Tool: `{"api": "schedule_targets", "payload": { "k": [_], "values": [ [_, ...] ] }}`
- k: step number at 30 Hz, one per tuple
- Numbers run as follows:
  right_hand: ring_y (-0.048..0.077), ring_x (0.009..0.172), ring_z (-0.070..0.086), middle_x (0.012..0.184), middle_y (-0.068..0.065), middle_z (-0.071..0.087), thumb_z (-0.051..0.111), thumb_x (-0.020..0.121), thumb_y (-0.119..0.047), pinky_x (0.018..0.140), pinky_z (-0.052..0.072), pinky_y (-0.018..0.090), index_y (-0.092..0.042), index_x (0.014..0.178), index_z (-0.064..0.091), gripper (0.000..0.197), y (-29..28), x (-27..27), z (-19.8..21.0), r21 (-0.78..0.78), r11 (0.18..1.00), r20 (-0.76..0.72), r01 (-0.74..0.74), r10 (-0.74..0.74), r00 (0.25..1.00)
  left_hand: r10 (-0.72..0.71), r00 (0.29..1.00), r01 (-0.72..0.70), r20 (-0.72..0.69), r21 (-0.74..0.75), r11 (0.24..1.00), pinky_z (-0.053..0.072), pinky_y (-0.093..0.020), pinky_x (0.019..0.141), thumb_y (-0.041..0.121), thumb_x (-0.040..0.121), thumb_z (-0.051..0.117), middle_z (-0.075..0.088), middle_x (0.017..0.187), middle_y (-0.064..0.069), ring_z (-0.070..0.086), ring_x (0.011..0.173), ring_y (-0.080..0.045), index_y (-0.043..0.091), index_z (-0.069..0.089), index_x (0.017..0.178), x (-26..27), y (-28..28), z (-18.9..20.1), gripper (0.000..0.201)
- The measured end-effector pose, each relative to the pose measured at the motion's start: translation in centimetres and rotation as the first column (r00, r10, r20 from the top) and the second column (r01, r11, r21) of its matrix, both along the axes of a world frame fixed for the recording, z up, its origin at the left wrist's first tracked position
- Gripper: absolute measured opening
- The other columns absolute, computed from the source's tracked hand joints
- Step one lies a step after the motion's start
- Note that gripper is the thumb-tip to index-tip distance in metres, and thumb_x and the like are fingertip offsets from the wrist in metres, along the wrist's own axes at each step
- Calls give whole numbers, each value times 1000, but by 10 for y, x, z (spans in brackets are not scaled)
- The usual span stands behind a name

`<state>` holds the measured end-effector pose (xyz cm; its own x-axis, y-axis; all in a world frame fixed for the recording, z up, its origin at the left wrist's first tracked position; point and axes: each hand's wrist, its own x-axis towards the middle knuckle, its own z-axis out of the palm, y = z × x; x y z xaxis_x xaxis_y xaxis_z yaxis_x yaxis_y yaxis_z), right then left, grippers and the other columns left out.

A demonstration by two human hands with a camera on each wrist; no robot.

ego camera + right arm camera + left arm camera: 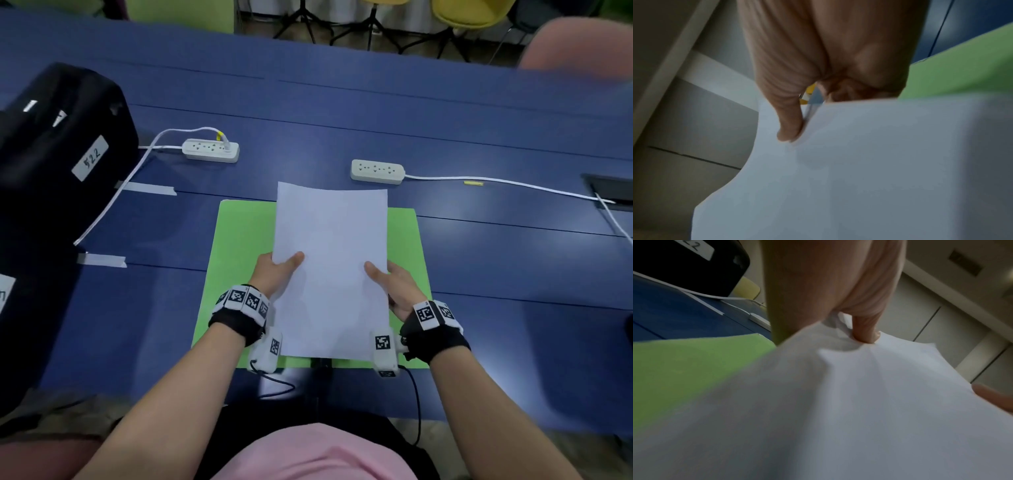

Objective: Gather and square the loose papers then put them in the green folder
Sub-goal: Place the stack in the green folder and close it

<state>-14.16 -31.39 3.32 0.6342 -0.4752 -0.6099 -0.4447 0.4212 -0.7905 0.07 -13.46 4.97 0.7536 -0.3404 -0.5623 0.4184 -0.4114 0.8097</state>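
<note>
A stack of white papers (330, 267) is held above the green folder (239, 260), which lies flat on the blue table. My left hand (279, 270) pinches the stack's left edge, thumb on top and fingers hidden beneath. My right hand (387, 279) pinches the right edge the same way. In the left wrist view the thumb presses into the papers (838, 402) with the folder (684, 369) below at the left. In the right wrist view the thumb lies on the papers (859, 170) and the folder (962, 73) shows at the upper right.
Two white power strips (210, 150) (376, 171) with cords lie beyond the folder. A large black bag (58, 150) stands at the left. Tape strips (147, 187) are stuck on the table. A dark cable hatch (609, 192) sits at the far right.
</note>
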Motion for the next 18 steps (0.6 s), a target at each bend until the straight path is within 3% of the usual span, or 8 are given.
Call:
{"api": "schedule_targets", "payload": {
  "k": [4,7,8,10,13,15,18],
  "values": [
    [26,106,61,122,11,62,57,92,-7,93,49,41,-3,128,54,36,-7,-7,-6,-106,994,-37,-33,29,999,-93,996,92,11,40,995,44,-25,85,31,88,65,62,116,-3,59,99,-16,2,59,122,-10,-11,-11,45],
    [27,106,62,119,10,64,59,90,-5,98,46,47,-7,125,57,35,-30,-16,-11,-201,980,-89,-4,-14,996,-159,987,148,25,250,957,47,-39,100,50,77,70,57,132,-11,57,116,-27,7,52,128,3,6,-31,69],
    [29,106,62,119,10,64,60,90,-6,98,47,49,-8,123,59,34,-40,-21,-13,-229,974,-123,-2,-27,992,-141,989,110,55,370,922,44,-43,103,54,71,74,53,135,-13,53,121,-30,9,48,131,11,20,-39,79],
    [31,105,63,119,13,65,63,88,-7,97,47,52,-10,120,61,32,-60,-30,-17,-252,968,-189,8,-58,980,-94,988,-5,122,636,771,38,-51,106,63,55,78,41,141,-16,41,129,-36,10,39,136,22,56,-50,104],
    [30,100,63,119,14,64,64,87,-8,96,48,49,-6,122,60,35,-80,-35,-25,-257,966,-255,14,-82,964,-144,981,-22,130,814,580,35,-55,103,64,46,82,30,142,-16,31,132,-36,7,29,139,22,93,-59,121],
    [31,101,63,121,17,64,65,87,-9,95,48,49,-4,122,58,37,-84,-32,-32,-260,966,-307,-9,-74,949,-191,973,-9,127,853,521,37,-52,99,59,44,86,32,138,-15,32,130,-35,10,29,138,20,95,-66,120],
    [33,110,61,126,15,62,66,87,-12,98,47,47,-5,124,58,39,-81,-26,-36,-283,958,-378,-49,-65,923,-144,984,-14,103,858,514,36,-49,100,48,41,91,32,135,-19,30,128,-35,15,25,135,28,87,-69,120]
  ]
}}
